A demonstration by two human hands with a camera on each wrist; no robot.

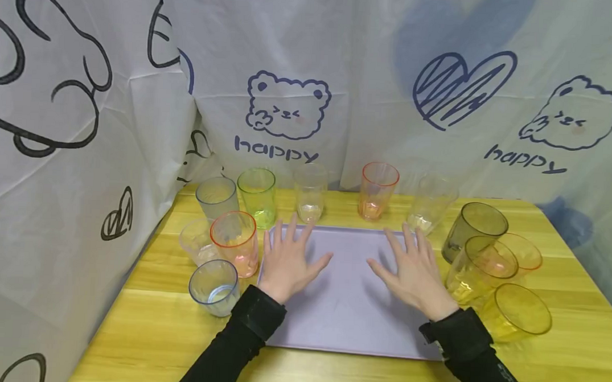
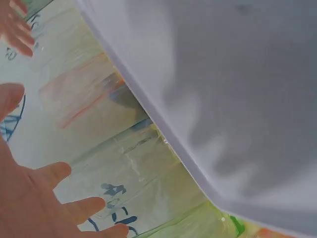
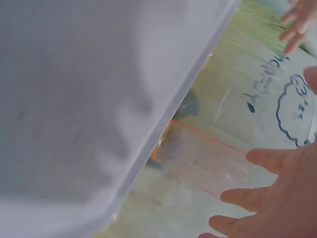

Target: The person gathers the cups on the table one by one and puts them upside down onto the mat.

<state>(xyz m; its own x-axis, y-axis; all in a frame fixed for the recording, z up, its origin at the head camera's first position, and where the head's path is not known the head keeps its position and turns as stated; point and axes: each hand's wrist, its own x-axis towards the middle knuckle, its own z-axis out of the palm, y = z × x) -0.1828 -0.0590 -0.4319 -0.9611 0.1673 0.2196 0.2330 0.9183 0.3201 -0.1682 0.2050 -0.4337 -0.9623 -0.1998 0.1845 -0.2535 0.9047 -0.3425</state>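
A lavender tray [image 1: 349, 312] lies flat on the wooden table, its surface bare. Over its left side my left hand [image 1: 288, 264] is held with fingers spread, its shadow falling on the tray. My right hand [image 1: 416, 273] is spread in the same way over the right side. Both hold nothing, and the thumbs point towards each other. A pink cup [image 1: 235, 248] stands just left of the left hand, and a yellow-tinted cup [image 1: 479, 272] just right of the right hand. In the right wrist view an orange-tinted cup [image 3: 208, 158] shows past the tray's edge, near the fingertips.
Clear plastic cups ring the tray: blue [image 1: 214, 289] and green [image 1: 257, 194] at left, clear [image 1: 310, 194] and red-rimmed [image 1: 379, 191] behind, dark grey [image 1: 473, 229] and yellow [image 1: 518, 317] at right. A white printed cloth [image 1: 360, 119] hangs behind the table.
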